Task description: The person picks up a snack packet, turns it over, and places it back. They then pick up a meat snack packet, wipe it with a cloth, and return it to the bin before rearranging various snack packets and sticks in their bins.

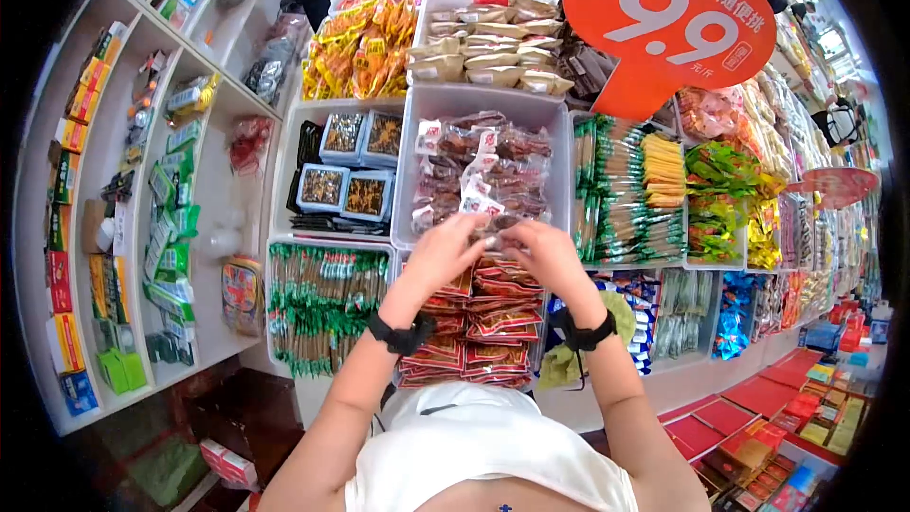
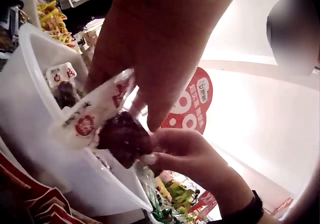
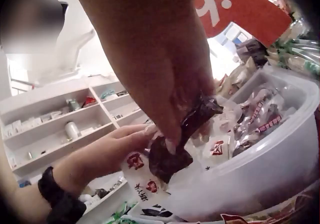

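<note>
Over the near edge of a white plastic tub (image 1: 406, 166), my left hand (image 1: 441, 256) and right hand (image 1: 550, 251) come together on one small snack packet. The packet (image 2: 125, 139) has a clear wrapper with dark brown, glossy food inside and a white label with red print. Thumb and fingertips of the right hand pinch it, as the right wrist view shows. The left hand grips its other side, its fingers partly hidden behind the label in the left wrist view. More packets of the same kind (image 1: 512, 147) fill the tub below.
Red snack packets (image 1: 493, 322) lie in a bin just in front of my body. Green-wrapped sticks (image 1: 318, 308) fill a bin at the left. A large red price sign (image 1: 668, 9) stands at the upper right. White shelves (image 1: 218, 218) with boxed goods run along the left.
</note>
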The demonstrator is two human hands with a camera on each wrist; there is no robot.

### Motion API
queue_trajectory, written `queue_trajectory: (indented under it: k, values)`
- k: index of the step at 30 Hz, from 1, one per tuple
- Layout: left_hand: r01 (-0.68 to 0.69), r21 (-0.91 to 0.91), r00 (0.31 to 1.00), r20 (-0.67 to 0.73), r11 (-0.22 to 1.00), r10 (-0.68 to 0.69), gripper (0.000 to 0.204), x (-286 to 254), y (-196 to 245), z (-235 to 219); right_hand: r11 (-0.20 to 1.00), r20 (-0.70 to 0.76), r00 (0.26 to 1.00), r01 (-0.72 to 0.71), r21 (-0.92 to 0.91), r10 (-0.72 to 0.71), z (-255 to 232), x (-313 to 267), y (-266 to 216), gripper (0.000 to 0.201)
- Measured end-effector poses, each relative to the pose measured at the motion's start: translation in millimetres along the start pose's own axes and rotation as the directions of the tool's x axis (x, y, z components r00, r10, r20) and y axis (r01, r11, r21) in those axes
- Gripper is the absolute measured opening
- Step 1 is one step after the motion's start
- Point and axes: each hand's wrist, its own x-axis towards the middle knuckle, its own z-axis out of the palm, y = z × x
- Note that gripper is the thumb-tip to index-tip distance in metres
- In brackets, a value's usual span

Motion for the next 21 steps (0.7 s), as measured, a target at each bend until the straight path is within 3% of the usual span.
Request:
queue_trajectory:
  k: [3,6,8,9,10,12,17,21]
  values:
    - [-0.106,0.006,0.978,-0.182,0.994,0.105,0.038,6.5,-11.2,1.8,0.988,-0.163,0.979,-0.103,0.119,0.122,4.6,-1.1,16.4,0.019]
    - [-0.085,-0.039,0.972,-0.221,0.996,0.075,0.031,13.6,-20.3,9.9,0.99,-0.237,0.964,-0.105,0.095,0.124,16.2,-1.3,31.0,0.02]
    - [-0.062,-0.055,0.984,-0.169,0.997,0.052,0.023,14.4,-31.7,20.6,0.989,-0.215,0.973,-0.111,-0.098,0.087,25.3,-2.7,41.8,0.019]
    - [-0.115,-0.039,0.977,-0.186,0.993,0.105,0.021,14.9,-40.6,28.6,0.975,-0.199,0.977,-0.11,-0.196,0.07,27.6,-5.5,43.3,0.019]
    - [-0.172,-0.02,0.97,-0.178,0.985,0.165,0.019,14.2,-42.9,30.7,0.944,-0.092,0.973,-0.227,-0.24,0.211,27.4,-7.1,41.3,0.02]
    - [-0.075,-0.016,0.99,-0.119,0.997,0.073,0.019,8.8,-38.0,31.9,0.947,-0.159,0.95,-0.29,-0.137,0.268,30.4,-9.6,42.5,0.02]
    - [-0.105,0.006,0.979,-0.175,0.994,0.105,0.017,-0.7,-43.0,30.5,0.961,-0.057,0.991,-0.132,-0.244,0.122,26.7,-8.1,52.6,0.013]
    - [-0.083,0.073,0.982,-0.166,0.994,0.094,0.015,-1.9,-52.2,34.8,0.938,0.02,0.994,-0.096,-0.334,0.109,30.3,-1.0,59.1,0.007]
